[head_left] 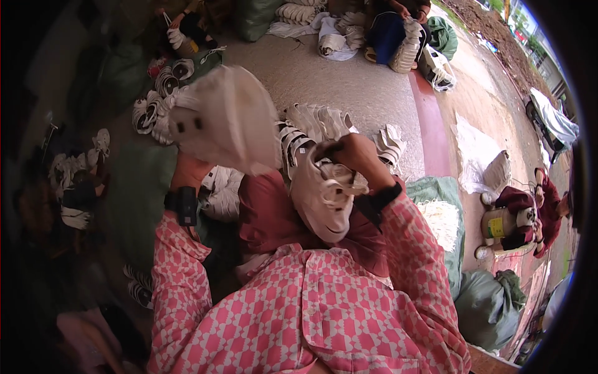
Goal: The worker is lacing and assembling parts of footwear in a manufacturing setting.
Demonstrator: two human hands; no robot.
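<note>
A white sneaker upper (321, 199) with laces across its front lies over my lap, toe toward me. My right hand (358, 156) grips it at the collar, fingers curled into the opening. Raised to the left is a second white upper (233, 118), smeared by motion, with two small dark marks on its side. My left hand (190, 171) holds it from below; most of its fingers are hidden behind it. Just beyond my knees stand rows of nested white uppers (317, 121), and more uppers (221, 193) lie beside my left knee.
White laces (438, 221) lie in a bundle on a green sack at my right. A stuffed green sack (489, 308) stands nearer. A person in maroon (545, 206) sits far right; another person (402, 31) works at the top. Stacked uppers (165, 84) line the far left.
</note>
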